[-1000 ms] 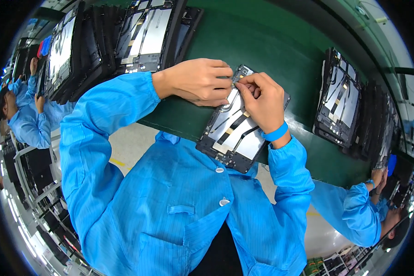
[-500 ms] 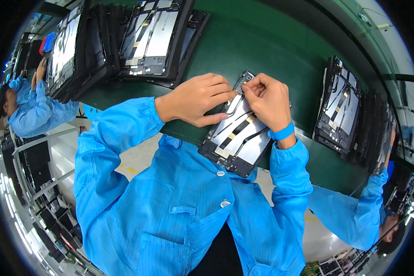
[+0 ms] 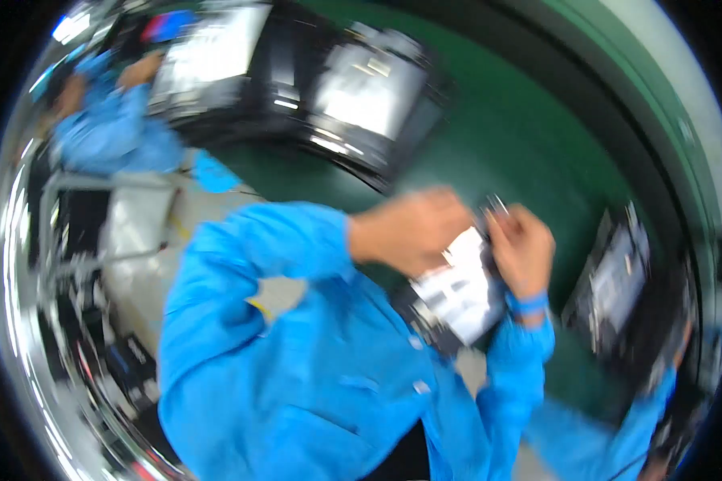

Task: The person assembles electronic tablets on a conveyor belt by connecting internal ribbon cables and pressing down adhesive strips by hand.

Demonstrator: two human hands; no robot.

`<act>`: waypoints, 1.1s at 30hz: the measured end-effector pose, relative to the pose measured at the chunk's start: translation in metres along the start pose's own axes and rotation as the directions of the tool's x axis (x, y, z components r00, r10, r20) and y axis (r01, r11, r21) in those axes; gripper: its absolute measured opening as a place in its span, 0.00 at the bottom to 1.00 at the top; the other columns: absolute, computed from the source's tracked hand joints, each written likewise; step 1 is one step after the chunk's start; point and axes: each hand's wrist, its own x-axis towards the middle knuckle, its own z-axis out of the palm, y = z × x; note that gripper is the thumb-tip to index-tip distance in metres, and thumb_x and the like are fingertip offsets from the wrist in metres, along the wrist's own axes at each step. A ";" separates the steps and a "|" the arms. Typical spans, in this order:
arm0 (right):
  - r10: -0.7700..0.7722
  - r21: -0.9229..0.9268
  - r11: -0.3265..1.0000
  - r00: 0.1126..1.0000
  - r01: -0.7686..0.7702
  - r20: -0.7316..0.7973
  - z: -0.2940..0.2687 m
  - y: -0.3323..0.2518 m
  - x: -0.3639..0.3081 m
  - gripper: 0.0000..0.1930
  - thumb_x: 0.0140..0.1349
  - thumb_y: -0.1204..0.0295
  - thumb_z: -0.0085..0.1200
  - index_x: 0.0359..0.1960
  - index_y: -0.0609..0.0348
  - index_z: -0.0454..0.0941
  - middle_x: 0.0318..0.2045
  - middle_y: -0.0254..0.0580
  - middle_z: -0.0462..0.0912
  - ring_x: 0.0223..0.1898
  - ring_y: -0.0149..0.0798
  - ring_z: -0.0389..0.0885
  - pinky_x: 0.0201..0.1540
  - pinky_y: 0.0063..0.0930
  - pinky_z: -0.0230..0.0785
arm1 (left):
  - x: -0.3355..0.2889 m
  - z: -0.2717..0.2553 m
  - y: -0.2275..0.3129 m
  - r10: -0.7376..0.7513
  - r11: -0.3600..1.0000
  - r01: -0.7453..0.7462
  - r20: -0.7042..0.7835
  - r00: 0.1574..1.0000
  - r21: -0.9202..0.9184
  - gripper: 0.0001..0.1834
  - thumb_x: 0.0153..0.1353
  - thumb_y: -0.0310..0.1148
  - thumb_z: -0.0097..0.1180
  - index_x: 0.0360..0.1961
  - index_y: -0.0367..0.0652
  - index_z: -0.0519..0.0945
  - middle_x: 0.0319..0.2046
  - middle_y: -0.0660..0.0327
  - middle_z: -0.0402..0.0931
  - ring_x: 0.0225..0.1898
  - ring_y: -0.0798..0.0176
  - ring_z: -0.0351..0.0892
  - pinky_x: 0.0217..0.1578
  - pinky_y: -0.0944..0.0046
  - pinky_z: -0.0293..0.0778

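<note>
An opened tablet [image 3: 464,298] lies tilted at the green table's near edge, its silvery battery area and dark lower board exposed. My left hand [image 3: 415,230] is over its upper left part, the fingers smeared by motion. At the upper right end of the tablet, my right hand [image 3: 525,252] has its thumb and forefinger drawn together in a pinch. Whatever sits between those fingertips is too blurred to make out. A blue band [image 3: 528,304] circles my right wrist.
Stacked opened tablets [image 3: 369,92] stand at the back left, with another bright-faced stack [image 3: 208,60] farther left. More tablets [image 3: 615,280] lean in a row at the right. Blue-sleeved co-workers sit at the far left [image 3: 120,132] and lower right [image 3: 594,437].
The whole view has swung and blurred, so table, tablets and hands appear farther right and lower. Both hands stay at the tablet's upper part; my right hand keeps its pinch.
</note>
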 end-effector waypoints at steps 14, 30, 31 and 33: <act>-0.019 0.022 1.000 0.999 0.018 0.037 0.002 0.028 0.000 0.08 0.69 0.79 0.69 0.35 0.66 0.81 0.28 0.37 0.82 0.24 0.24 0.71 0.26 0.24 0.62 | -0.038 0.054 0.049 0.460 0.880 -0.471 0.138 0.877 0.057 0.49 0.48 0.59 0.81 0.66 0.42 0.78 0.66 0.42 0.72 0.72 0.27 0.69 0.71 0.24 0.66; -0.361 -0.340 0.922 0.736 0.187 -0.573 -0.055 0.058 -0.009 0.17 0.79 0.62 0.63 0.58 0.61 0.85 0.60 0.54 0.77 0.39 0.45 0.81 0.34 0.32 0.76 | 0.182 0.115 -0.061 0.055 0.969 -0.045 -0.034 0.998 0.242 0.38 0.45 0.54 0.79 0.55 0.43 0.86 0.62 0.44 0.77 0.71 0.32 0.70 0.74 0.25 0.59; -0.365 -0.341 0.921 0.732 0.190 -0.576 -0.053 0.058 -0.011 0.17 0.79 0.62 0.63 0.58 0.61 0.85 0.60 0.54 0.77 0.39 0.45 0.81 0.34 0.32 0.76 | 0.200 0.114 -0.074 0.014 0.958 0.003 -0.054 0.998 0.286 0.38 0.46 0.53 0.79 0.57 0.44 0.86 0.64 0.45 0.76 0.74 0.33 0.67 0.76 0.24 0.56; -0.330 -0.311 0.933 0.774 0.180 -0.540 -0.049 0.059 -0.014 0.16 0.80 0.62 0.61 0.58 0.61 0.85 0.59 0.54 0.78 0.37 0.45 0.80 0.36 0.34 0.77 | 0.229 0.111 -0.102 -0.075 0.937 0.128 -0.171 0.982 0.325 0.39 0.49 0.50 0.78 0.62 0.44 0.85 0.75 0.40 0.67 0.79 0.32 0.61 0.80 0.22 0.49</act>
